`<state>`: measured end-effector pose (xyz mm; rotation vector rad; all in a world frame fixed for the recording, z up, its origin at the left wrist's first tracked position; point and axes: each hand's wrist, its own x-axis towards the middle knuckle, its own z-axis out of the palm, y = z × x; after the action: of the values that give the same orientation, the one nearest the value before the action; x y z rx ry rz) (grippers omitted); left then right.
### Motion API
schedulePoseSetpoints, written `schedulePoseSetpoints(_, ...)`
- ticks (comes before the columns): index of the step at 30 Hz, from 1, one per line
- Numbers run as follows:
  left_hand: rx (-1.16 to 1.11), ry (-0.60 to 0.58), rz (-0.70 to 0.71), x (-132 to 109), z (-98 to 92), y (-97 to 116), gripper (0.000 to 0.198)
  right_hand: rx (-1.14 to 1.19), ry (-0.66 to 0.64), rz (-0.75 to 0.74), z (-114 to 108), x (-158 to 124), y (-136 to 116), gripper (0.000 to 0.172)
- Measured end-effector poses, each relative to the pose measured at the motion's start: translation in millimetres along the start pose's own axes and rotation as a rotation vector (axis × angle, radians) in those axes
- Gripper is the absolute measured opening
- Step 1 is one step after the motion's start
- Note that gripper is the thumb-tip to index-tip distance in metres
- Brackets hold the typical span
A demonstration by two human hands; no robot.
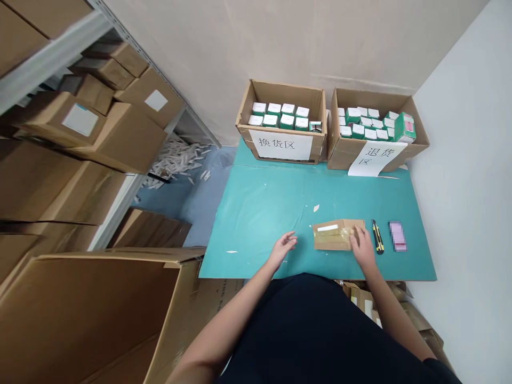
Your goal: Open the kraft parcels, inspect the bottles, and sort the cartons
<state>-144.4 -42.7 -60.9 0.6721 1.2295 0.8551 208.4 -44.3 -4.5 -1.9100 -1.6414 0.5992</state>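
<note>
A small taped cardboard parcel [335,235] with a white label lies on the teal table [264,213] near its front edge. My right hand [363,247] rests on the parcel's right end, fingers curled over it. My left hand [284,247] hovers over the table left of the parcel, apart from it, fingers loosely spread and holding nothing. A yellow and black utility knife [377,236] lies just right of my right hand, and a pink blurred flat thing [397,236] lies beyond it.
Two open cartons stand at the table's back: the left one [280,140] and the right one [376,146], both with paper signs and several small green-white boxes. Shelves of cartons [80,138] fill the left. A large open carton [88,314] stands at lower left.
</note>
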Motion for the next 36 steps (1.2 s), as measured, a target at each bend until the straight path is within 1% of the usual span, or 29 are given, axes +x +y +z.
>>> schedulePoseSetpoints(1,-0.001,0.006,-0.018,0.2,-2.1,-3.0,0.066,0.032,0.013,0.045,-5.8,5.0,15.4,0.063)
schedulePoseSetpoints(3,0.001,0.006,-0.057,0.8,-2.4,-9.7,0.067,0.133,0.000,0.136,-12.1,12.0,42.6,0.069)
schedulePoseSetpoints(4,0.004,0.000,-0.073,1.2,-0.7,-13.0,0.068,0.200,-0.030,0.186,-10.8,13.1,52.6,0.072)
schedulePoseSetpoints(6,0.015,-0.011,-0.081,2.2,5.2,-18.5,0.069,0.344,-0.121,0.288,2.5,10.1,62.7,0.078)
schedulePoseSetpoints(8,0.034,-0.015,-0.054,3.2,12.0,-22.1,0.069,0.475,-0.221,0.369,27.7,2.1,60.2,0.086)
schedulePoseSetpoints(10,0.077,0.003,-0.005,4.0,16.3,-23.8,0.067,0.593,-0.282,0.399,56.2,-6.3,50.4,0.093)
schedulePoseSetpoints(12,0.175,0.063,0.032,4.7,16.4,-24.5,0.063,0.680,-0.283,0.402,78.1,-11.1,41.4,0.095)
schedulePoseSetpoints(14,0.301,0.135,0.045,5.5,13.2,-24.9,0.060,0.701,-0.271,0.401,86.0,-10.4,40.4,0.091)
schedulePoseSetpoints(15,0.352,0.162,0.043,6.2,11.2,-25.2,0.059,0.678,-0.257,0.406,83.9,-8.4,44.2,0.089)
schedulePoseSetpoints(17,0.407,0.183,0.040,8.0,8.5,-26.2,0.057,0.566,-0.178,0.428,69.1,-2.6,60.2,0.085)
schedulePoseSetpoints(19,0.411,0.190,0.039,9.8,8.7,-27.7,0.056,0.370,-0.034,0.453,45.0,3.1,84.2,0.080)
schedulePoseSetpoints(21,0.386,0.205,0.030,10.7,11.2,-29.3,0.055,0.121,0.092,0.475,19.4,7.3,110.2,0.072)
schedulePoseSetpoints(23,0.349,0.220,0.018,10.0,13.9,-30.6,0.055,-0.105,0.124,0.500,-0.2,9.7,132.5,0.067)
schedulePoseSetpoints(24,0.334,0.226,0.011,9.1,14.7,-31.1,0.055,-0.189,0.112,0.517,-6.5,10.4,140.9,0.065)
schedulePoseSetpoints(26,0.322,0.235,-0.002,6.9,15.2,-31.2,0.054,-0.286,0.063,0.555,-11.7,11.6,152.0,0.062)
schedulePoseSetpoints(28,0.327,0.246,-0.018,4.5,15.1,-30.3,0.054,-0.297,0.037,0.603,-10.1,13.6,157.0,0.059)
schedulePoseSetpoints(32,0.348,0.247,-0.034,1.6,19.0,-25.3,0.056,-0.168,0.100,0.690,-3.8,23.5,161.0,0.053)
schedulePoseSetpoints(34,0.365,0.252,-0.049,0.8,23.0,-21.9,0.055,-0.110,0.118,0.709,-3.5,30.3,163.1,0.052)
schedulePoseSetpoints(36,0.375,0.265,-0.068,0.2,27.0,-18.4,0.053,-0.035,0.119,0.697,-4.3,36.4,163.4,0.050)
